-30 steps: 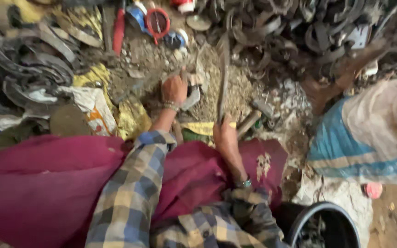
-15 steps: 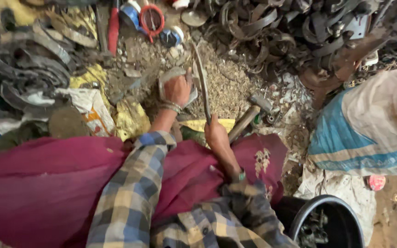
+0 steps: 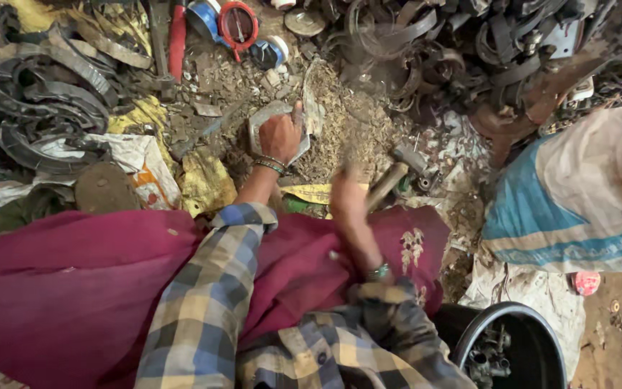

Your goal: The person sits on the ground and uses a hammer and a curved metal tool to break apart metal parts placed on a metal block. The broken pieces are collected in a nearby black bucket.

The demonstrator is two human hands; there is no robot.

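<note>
Hands worked over scrap on dusty ground.
Left hand gripped a flat metal piece; beside it, blurred right hand clasped a wooden-handled tool.

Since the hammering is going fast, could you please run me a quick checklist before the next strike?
1. Left hand pinning the grey metal piece to the ground: ok.
2. Left fingers clear of the strike spot: cannot tell.
3. Right hand gripping the hammer handle: cannot tell, blurred.
4. Hammer head in view: not ok, hidden or blurred.
5. Maroon cloth clear of the piece: ok.
6. Black bucket out of the swing: ok.
</note>
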